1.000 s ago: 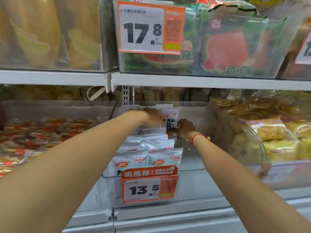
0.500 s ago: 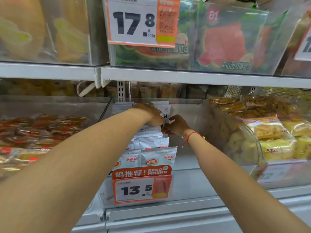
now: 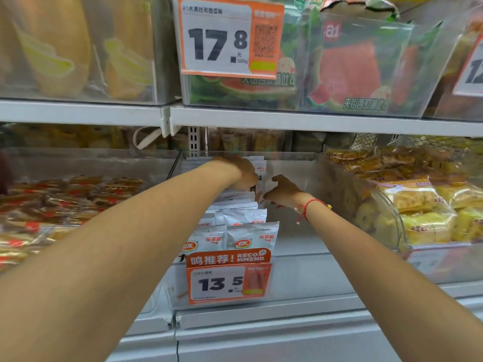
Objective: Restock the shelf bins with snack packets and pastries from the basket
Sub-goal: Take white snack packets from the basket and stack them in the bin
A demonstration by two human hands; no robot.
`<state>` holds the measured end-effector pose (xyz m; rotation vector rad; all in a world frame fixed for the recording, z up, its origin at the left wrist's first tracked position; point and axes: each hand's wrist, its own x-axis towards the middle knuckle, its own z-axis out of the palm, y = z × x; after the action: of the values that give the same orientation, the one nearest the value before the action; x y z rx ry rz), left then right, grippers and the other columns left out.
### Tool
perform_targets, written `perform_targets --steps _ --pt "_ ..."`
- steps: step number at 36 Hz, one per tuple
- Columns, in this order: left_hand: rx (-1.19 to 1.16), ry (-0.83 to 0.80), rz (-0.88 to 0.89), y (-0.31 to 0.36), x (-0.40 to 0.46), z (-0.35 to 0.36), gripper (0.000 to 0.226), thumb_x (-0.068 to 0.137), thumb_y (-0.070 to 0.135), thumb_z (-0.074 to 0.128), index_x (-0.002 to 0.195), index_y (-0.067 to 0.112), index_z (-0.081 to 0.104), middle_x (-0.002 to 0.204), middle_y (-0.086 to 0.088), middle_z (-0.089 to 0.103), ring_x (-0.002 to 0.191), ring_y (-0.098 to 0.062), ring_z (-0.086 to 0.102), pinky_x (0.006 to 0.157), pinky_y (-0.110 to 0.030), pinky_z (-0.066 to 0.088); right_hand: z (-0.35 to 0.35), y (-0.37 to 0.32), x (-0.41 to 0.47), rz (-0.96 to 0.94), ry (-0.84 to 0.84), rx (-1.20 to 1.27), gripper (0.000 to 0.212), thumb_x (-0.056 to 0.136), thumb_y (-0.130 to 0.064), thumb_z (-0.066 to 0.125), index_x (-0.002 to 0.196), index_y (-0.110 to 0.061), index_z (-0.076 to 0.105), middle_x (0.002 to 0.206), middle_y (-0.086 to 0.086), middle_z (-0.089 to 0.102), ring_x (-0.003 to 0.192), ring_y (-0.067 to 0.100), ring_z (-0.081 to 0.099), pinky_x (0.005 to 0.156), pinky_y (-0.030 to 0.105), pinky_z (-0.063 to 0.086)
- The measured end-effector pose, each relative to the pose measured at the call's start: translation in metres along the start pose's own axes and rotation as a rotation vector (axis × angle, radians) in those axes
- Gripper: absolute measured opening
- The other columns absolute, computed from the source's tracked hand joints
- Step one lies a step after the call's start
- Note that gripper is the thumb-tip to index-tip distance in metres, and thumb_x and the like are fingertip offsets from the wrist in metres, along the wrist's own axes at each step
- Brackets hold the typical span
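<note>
While both arms reach to the back edge of the middle clear bin (image 3: 292, 163), the left hand (image 3: 241, 173) now lies curled over the rearmost upright white snack packet (image 3: 260, 176), pressing it back. Just right, the right hand (image 3: 283, 193) has slipped lower than a second ago, its thumb lifted and fingers pinching the packet's side edge. White packets (image 3: 243, 218) stand in a row toward the front price tag (image 3: 230, 280), so this row seems nearly settled.
</note>
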<state>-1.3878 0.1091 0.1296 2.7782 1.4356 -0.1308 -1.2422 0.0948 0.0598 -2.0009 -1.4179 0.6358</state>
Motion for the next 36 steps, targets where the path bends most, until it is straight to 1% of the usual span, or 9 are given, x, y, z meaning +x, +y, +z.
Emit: perform_targets --steps 3,8,12,18,24,27,29,32,36 --pt "-0.064 0.071 0.04 -0.002 -0.019 -0.005 0.04 0.104 0.026 0.029 0.135 0.012 0.052 0.13 -0.005 0.054 0.114 -0.023 0.053 0.094 -0.03 0.041 -0.011 -0.002 -0.021 -0.012 0.005 -0.074 0.052 0.089 -0.013 0.063 0.137 -0.011 0.04 0.131 0.013 0.052 0.105 0.027 0.06 0.083 0.033 0.055" --pt "-0.204 0.234 0.089 -0.004 -0.067 -0.007 0.036 0.099 0.022 0.042 0.132 0.019 0.056 0.129 -0.004 0.057 0.101 -0.023 0.056 0.082 -0.029 0.043 -0.024 -0.011 -0.077 -0.131 0.055 0.004 0.01 0.091 -0.015 0.062 0.1 -0.012 0.067 0.11 0.014 0.066 0.091 0.029 0.066 0.073 0.032 0.056" --pt "-0.251 0.477 0.095 0.002 -0.117 -0.004 0.032 0.096 0.028 0.045 0.124 0.029 0.061 0.124 0.003 0.064 0.112 -0.022 0.059 0.083 -0.033 0.045 -0.031 -0.017 -0.127 -0.184 0.142 0.113 0.012 0.09 -0.017 0.064 0.1 -0.011 0.065 0.086 0.007 0.067 0.063 0.012 0.062 0.046 0.014 0.045" --pt "-0.332 0.64 0.094 0.009 -0.194 0.01 0.028 0.096 0.031 0.049 0.121 0.032 0.06 0.123 0.013 0.062 0.117 -0.011 0.054 0.09 -0.036 0.048 -0.042 -0.032 -0.201 -0.24 0.204 0.129 0.002 0.091 -0.019 0.064 0.092 -0.019 0.063 0.071 0.001 0.069 0.055 0.006 0.062 0.051 0.018 0.043" --pt "-0.45 0.639 0.033 0.012 -0.251 0.044 0.025 0.096 0.034 0.051 0.118 0.034 0.061 0.119 0.017 0.063 0.11 -0.008 0.057 0.091 -0.037 0.049 -0.023 -0.041 -0.258 -0.201 -0.074 0.013 0.006 0.091 -0.022 0.063 0.086 -0.019 0.065 0.07 -0.001 0.068 0.056 0.006 0.06 0.048 0.016 0.045" --pt "-0.545 0.597 -0.041 0.008 -0.267 0.076 0.021 0.094 0.033 0.053 0.112 0.035 0.064 0.106 0.017 0.065 0.1 -0.007 0.06 0.081 -0.028 0.047 0.009 -0.029 -0.264 -0.17 -0.256 -0.086 0.012 0.091 -0.018 0.061 0.08 -0.021 0.064 0.068 -0.002 0.066 0.054 0.007 0.06 0.049 0.015 0.045" --pt "-0.612 0.541 -0.103 0.003 -0.272 0.104 0.018 0.093 0.034 0.054 0.108 0.036 0.064 0.096 0.017 0.066 0.091 -0.008 0.062 0.079 -0.03 0.05 0.035 -0.017 -0.263 -0.136 -0.351 -0.161 0.008 0.092 -0.02 0.061 0.085 -0.019 0.065 0.071 -0.002 0.067 0.053 0.004 0.06 0.05 0.014 0.046" --pt "-0.666 0.422 -0.194 -0.006 -0.278 0.147 0.019 0.092 0.033 0.054 0.107 0.038 0.064 0.089 0.018 0.063 0.091 -0.011 0.064 0.077 -0.031 0.05 0.07 0.005 -0.257 -0.093 -0.472 -0.332 0.014 0.092 -0.021 0.058 0.095 -0.013 0.069 0.083 0.003 0.072 0.057 0.005 0.062 0.057 0.018 0.052" --pt "-0.66 0.249 -0.229 -0.019 -0.282 0.205 0.019 0.094 0.034 0.054 0.11 0.038 0.063 0.094 0.017 0.066 0.09 -0.011 0.065 0.071 -0.027 0.045 0.107 0.033 -0.257 -0.053 -0.564 -0.525 0.022 0.089 -0.015 0.053 0.1 -0.008 0.071 0.093 0.009 0.074 0.071 0.019 0.067 0.079 0.035 0.058"
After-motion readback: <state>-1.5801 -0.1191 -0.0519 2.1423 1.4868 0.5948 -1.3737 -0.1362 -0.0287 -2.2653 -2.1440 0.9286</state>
